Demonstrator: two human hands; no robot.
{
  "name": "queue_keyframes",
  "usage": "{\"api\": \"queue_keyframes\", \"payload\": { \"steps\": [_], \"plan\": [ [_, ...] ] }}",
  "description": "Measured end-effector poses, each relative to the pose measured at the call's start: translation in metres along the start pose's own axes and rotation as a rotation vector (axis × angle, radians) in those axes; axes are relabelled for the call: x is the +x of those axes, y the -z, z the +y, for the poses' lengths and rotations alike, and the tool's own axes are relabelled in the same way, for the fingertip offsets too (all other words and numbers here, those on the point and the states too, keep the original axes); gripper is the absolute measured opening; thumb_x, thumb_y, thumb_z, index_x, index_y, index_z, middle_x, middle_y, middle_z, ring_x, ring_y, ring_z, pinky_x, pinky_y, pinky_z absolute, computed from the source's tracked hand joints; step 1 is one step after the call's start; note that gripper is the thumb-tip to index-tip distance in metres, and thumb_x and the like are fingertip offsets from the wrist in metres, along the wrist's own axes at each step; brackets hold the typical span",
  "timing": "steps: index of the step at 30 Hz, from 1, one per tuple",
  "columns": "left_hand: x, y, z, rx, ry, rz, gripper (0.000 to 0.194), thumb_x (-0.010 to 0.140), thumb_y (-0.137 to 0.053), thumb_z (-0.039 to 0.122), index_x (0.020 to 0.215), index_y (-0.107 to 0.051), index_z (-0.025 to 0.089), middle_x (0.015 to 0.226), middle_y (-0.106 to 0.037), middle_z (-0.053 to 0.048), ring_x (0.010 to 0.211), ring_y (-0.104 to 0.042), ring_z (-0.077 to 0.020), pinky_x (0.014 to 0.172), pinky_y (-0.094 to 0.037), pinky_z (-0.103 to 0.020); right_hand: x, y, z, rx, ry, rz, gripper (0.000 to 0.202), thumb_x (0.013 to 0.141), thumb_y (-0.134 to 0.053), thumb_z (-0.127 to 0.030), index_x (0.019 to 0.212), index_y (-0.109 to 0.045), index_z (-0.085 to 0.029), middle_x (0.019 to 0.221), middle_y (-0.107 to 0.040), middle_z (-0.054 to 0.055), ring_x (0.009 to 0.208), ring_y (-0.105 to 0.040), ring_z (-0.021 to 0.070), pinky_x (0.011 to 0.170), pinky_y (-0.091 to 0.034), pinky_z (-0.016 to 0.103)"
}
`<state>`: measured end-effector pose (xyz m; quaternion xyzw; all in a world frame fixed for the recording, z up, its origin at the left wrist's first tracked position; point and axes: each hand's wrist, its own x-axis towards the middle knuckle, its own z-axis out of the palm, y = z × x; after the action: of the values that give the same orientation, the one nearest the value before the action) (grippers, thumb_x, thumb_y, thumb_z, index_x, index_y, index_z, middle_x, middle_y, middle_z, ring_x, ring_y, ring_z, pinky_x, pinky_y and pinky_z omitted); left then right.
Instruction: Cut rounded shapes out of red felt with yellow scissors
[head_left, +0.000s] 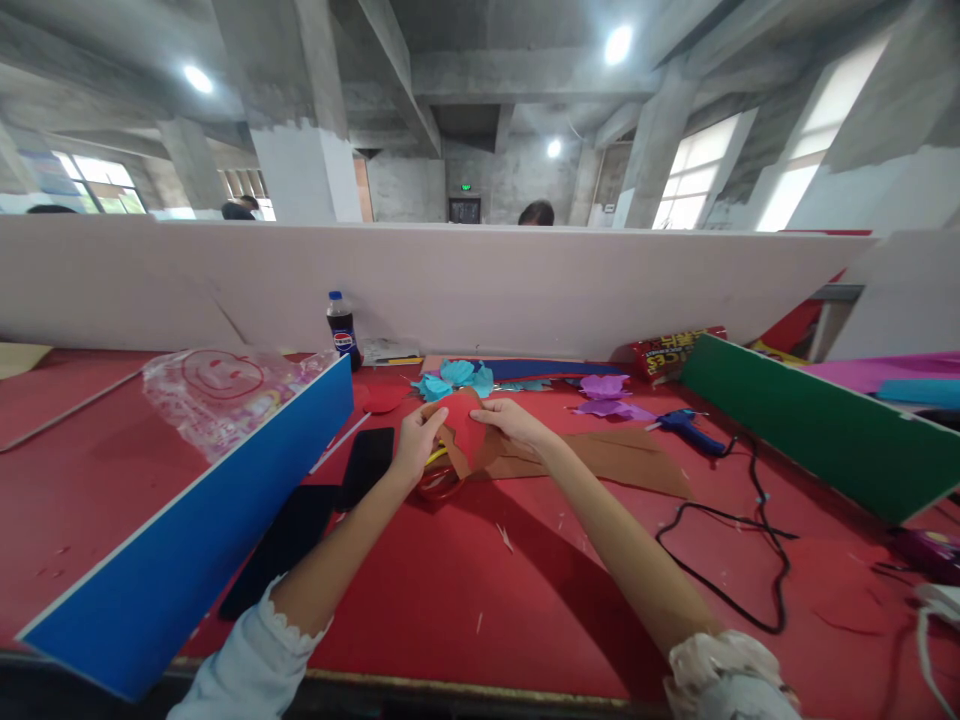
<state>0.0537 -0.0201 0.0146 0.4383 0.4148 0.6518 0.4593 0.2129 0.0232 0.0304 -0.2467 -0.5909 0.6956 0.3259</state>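
Out in front of me over the red table [480,590], both hands hold a piece of red paper [463,425] backed by brown paper. My left hand [418,440] pinches its left side between thumb and fingers. On the right side, my right hand [517,422] pinches it with the thumb on top. Just below the paper lie scissors [441,487] with red and yellow handles, partly covered. A long brown paper sheet [615,458] stretches to the right under my right wrist. Turquoise paper petals [457,378] lie just beyond my hands.
A blue board [217,530] stands on the left and a green board [817,430] on the right. Two black flat devices, one a phone [367,465], lie left. A blue glue gun [691,430] trails a black cord. Purple petals [606,390] and a cola bottle [341,328] stand farther back.
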Motion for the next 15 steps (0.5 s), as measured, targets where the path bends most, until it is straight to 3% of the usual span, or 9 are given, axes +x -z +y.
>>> {"api": "queue_keyframes", "payload": {
  "steps": [8, 15],
  "plan": [
    [-0.0013, 0.0019, 0.0034, 0.086, -0.085, 0.005, 0.024, 0.069, -0.057, 0.037, 0.063, -0.052, 0.014, 0.045, -0.037, 0.007, 0.039, -0.032, -0.0031, 0.038, -0.024, -0.015, 0.0028, 0.0041, 0.004, -0.029, 0.007, -0.008, 0.029, 0.063, -0.065, -0.034, 0.086, -0.062, -0.017, 0.078, -0.065, 0.002, 0.073, -0.06, 0.0164, 0.071, -0.045, 0.03],
    [0.0001, 0.0028, 0.0026, 0.087, -0.083, 0.025, 0.022, 0.068, -0.057, 0.037, 0.065, -0.053, 0.015, 0.045, -0.039, 0.007, 0.04, -0.033, -0.0036, 0.039, -0.024, -0.016, 0.004, 0.0036, 0.0039, -0.127, -0.024, 0.08, 0.028, 0.06, -0.067, -0.037, 0.078, -0.063, -0.016, 0.07, -0.064, 0.001, 0.07, -0.058, 0.0166, 0.064, -0.045, 0.028]
  ]
}}
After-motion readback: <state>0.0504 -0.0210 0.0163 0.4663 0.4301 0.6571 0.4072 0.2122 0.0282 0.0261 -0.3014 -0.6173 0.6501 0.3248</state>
